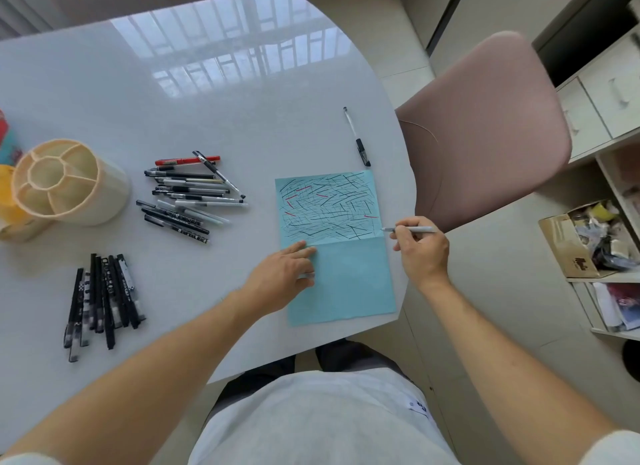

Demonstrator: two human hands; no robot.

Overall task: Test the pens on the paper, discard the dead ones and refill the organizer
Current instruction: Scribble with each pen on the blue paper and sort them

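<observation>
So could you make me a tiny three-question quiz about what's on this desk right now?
1. True or false: the organizer has pens standing in it.
2. Which hand holds a pen: A) left hand B) right hand C) neither?
3. Fill in: the upper half of the blue paper carries black strokes and a few ____ ones.

Key: 1. False, its compartments look empty. 2. B; the left hand lies flat on the paper. 3. Red.

Pink chair [485, 125] sitting beside white table [207, 84]; cardboard box [571, 243] of clutter resting on shelf [609, 277] at right.
</observation>
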